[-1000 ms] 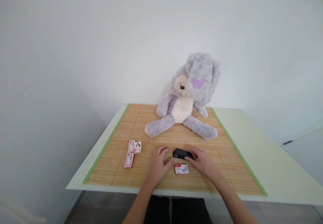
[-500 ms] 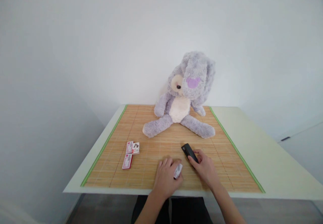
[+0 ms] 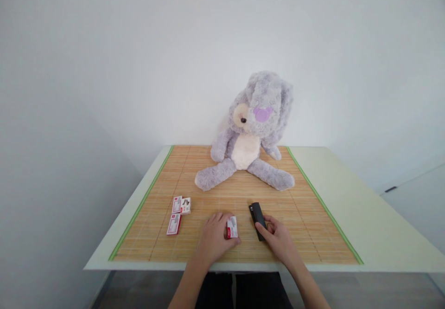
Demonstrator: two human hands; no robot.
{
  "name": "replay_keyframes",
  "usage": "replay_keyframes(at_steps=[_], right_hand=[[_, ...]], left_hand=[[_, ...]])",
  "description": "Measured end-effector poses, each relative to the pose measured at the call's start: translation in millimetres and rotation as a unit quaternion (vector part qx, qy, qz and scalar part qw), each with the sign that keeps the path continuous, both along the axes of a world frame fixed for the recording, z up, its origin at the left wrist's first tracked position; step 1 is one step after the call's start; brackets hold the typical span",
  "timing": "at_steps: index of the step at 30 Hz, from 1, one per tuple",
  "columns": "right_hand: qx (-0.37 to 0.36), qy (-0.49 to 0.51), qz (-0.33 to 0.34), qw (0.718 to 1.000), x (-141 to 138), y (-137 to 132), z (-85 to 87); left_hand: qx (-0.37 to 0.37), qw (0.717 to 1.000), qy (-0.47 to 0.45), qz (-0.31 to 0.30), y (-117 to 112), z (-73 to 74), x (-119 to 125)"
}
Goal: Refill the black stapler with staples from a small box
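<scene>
The left hand point(image 3: 212, 238) grips a small red and white box point(image 3: 232, 227) by its side. The right hand point(image 3: 278, 238) is closed around the near end of a black stapler point(image 3: 257, 213) lying just right of the box, on the bamboo mat point(image 3: 313, 225). Three similar boxes point(image 3: 178, 211) lie to the left of the hands, and beyond them sits a grey plush rabbit point(image 3: 250, 135).

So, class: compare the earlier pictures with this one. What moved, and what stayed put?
The left hand picked the small red and white box up off the mat. The right hand turned the black stapler from crosswise to pointing away. The three boxes at the left and the plush rabbit stayed put.
</scene>
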State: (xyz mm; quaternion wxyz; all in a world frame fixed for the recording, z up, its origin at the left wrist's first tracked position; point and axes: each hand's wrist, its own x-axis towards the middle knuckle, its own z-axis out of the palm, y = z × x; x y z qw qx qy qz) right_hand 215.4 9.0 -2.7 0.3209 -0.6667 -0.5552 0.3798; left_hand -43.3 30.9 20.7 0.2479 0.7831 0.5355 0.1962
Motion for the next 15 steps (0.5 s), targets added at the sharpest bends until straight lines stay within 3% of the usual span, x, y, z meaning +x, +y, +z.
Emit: replay_keyframes(at_steps=[5, 11, 15], right_hand=[[-0.009, 0.076, 0.037, 0.996, -22, -2, -5.9], [-0.009, 0.156, 0.000, 0.988, -38, -8, -15.8], [-0.019, 0.206, -0.030, 0.978, -42, -9, -13.5]], left_hand=[[0.007, 1.000, -0.002, -0.023, -2, 4.0, 20], [0.009, 0.999, 0.009, -0.036, -3, 3.5, 28], [0.009, 0.999, 0.011, -0.051, -2, 4.1, 25]])
